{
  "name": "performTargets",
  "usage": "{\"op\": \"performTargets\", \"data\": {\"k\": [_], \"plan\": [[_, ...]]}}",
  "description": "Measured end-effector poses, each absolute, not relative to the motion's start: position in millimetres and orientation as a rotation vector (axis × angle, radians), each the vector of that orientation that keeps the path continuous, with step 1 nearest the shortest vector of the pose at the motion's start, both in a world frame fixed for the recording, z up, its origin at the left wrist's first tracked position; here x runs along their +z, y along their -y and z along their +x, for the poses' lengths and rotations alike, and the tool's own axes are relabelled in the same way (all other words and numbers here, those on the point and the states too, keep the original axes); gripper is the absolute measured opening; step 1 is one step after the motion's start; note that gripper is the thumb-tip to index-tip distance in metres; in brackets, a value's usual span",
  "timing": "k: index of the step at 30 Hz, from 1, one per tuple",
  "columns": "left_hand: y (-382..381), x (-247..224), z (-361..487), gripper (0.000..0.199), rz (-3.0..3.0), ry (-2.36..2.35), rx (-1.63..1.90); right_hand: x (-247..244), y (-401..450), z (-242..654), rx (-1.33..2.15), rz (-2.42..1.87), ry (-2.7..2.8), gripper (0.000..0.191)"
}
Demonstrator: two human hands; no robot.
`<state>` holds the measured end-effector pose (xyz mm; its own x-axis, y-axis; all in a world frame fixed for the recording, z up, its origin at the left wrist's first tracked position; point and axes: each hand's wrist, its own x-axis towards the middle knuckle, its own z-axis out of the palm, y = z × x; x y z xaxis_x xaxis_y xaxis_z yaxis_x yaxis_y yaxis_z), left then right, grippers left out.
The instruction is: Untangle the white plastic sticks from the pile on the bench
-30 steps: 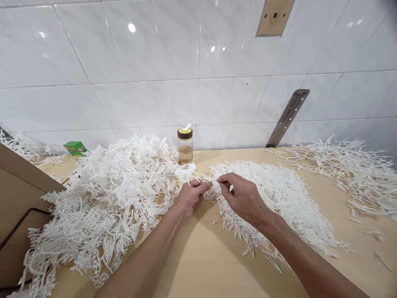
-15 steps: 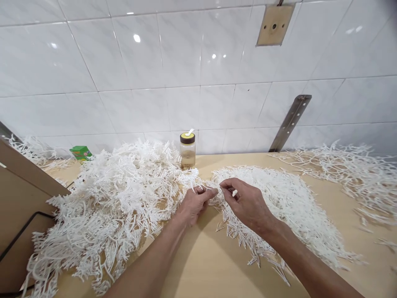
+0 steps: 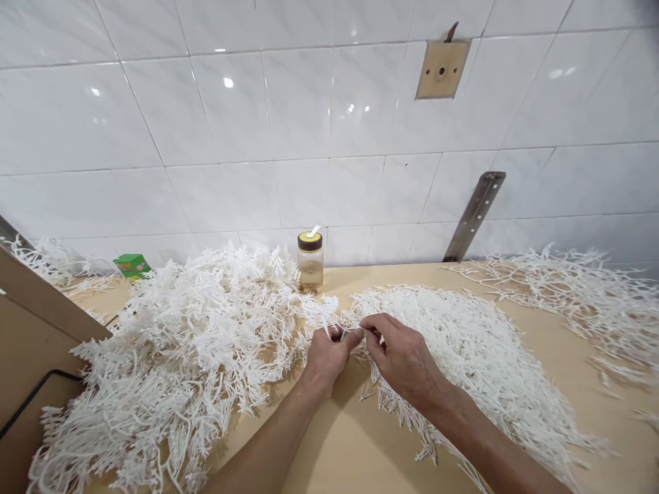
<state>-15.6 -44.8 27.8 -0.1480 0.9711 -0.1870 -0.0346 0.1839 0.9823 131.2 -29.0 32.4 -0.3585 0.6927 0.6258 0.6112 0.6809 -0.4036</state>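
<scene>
White, branched, plastic-looking strands (image 3: 323,312) sit pinched in the left hand (image 3: 327,357), the right hand (image 3: 401,351) at three o'clock, fingertips closed, any hold unclear, apparently plucking, which calls for steady tension.

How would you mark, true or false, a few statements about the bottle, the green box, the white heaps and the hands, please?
1. The lidded bottle stands upright near the tiled wall. True.
2. The left hand grips the bottle. False: the left hand holds a thin white branched strand.
3. The right hand is close to the left hand. True.
4. The green box sits at the far right. False: the green box is at the back left, by the left white heap.
5. The right white heap consists of short, thin pieces. True.
</scene>
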Motion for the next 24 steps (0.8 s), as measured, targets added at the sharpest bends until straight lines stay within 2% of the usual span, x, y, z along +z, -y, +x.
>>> {"op": "performTargets", "data": {"k": [4,14,17,24], "plan": [[44,32,-19,0.049,0.959,-1.322,1.179,37,29,132,0.160,-0.986,2.049,0.013],[42,26,-18,0.038,0.871,-1.300,1.320,26,22,132,0.147,-1.122,2.026,0.012],[42,24,-16,0.035,0.852,-1.302,1.353,28,20,133,0.289,-1.189,1.974,0.010],[39,17,-12,0.035,0.821,-1.292,1.405,34,16,133,0.854,-1.355,1.782,0.015]]}}
